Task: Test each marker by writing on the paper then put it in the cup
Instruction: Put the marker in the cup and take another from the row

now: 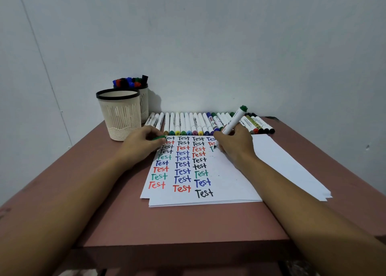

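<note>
Hands: the right hand (234, 145) is curling round the barrel of the green marker (234, 121), tip down on the paper (225, 181). The left hand (144, 142) is pinching the green cap (159, 138) at the sheet's far left corner.
Task's thing: the green marker is leaning back from the fourth column, where a green letter is starting.
Risk, sheet: the paper is lying on a loose stack, so it is likely to slide under the stroke if the left hand is lifting off.
Risk, smear: the right hand's heel is resting just beside the third column, so fresh ink may be rubbing off on it.
Risk, row: the row of markers (188, 123) is lying just beyond the right hand's knuckles, so a wide stroke may be nudging them into a roll.
Risk, cap: a loosely pressed cap may be leaving the tip to dry in the cup.
Wall: the wall (208, 35) is rising pale and plain straight behind the things.
Tabletop: the tabletop (188, 223) is showing a matte reddish brown, and its near edge is dropping off below the forearms.
Cups: the rear cup (144, 100) is holding capped markers upright. The front cup (120, 113) is standing just in front of it, showing no marker tops above its rim.
</note>
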`<state>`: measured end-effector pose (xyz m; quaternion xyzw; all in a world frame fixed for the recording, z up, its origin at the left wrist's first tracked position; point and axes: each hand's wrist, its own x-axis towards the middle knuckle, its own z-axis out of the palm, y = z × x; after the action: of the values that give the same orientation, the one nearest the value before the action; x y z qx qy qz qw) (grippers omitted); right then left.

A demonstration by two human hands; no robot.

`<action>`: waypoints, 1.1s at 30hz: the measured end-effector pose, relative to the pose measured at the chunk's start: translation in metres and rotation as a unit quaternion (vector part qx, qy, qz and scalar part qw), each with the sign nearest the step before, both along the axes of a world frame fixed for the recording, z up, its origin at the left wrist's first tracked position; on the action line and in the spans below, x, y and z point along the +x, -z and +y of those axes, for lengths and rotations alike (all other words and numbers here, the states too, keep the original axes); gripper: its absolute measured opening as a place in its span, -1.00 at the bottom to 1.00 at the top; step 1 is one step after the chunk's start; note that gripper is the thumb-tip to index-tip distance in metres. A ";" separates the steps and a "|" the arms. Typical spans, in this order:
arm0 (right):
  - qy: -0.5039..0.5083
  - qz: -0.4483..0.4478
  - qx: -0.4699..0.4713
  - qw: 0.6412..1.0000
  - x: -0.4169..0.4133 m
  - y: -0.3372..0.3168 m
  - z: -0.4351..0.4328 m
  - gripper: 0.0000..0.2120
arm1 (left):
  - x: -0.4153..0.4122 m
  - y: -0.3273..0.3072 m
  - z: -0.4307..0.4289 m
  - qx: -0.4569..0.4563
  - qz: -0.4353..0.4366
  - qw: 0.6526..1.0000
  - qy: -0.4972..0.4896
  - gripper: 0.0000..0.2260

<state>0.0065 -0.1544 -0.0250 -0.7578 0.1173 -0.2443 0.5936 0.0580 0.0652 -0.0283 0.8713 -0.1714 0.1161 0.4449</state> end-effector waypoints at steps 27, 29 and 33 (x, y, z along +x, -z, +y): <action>0.029 0.003 0.009 1.000 -0.004 -0.003 0.001 -0.87 | -0.002 -0.002 0.000 0.014 -0.009 1.000 0.007 -0.93; 0.046 -0.010 0.019 0.999 -0.004 -0.003 0.001 -0.89 | -0.002 -0.002 0.001 0.013 -0.008 1.000 0.009 -0.93; 0.059 0.001 -0.018 0.998 -0.006 -0.003 0.001 -0.87 | -0.001 -0.002 0.001 0.006 0.000 1.000 0.007 -0.91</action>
<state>0.0007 -0.1537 -0.0221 -0.7603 0.1580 -0.2803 0.5643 0.0566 0.0661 -0.0266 0.8729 -0.1783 0.1120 0.4400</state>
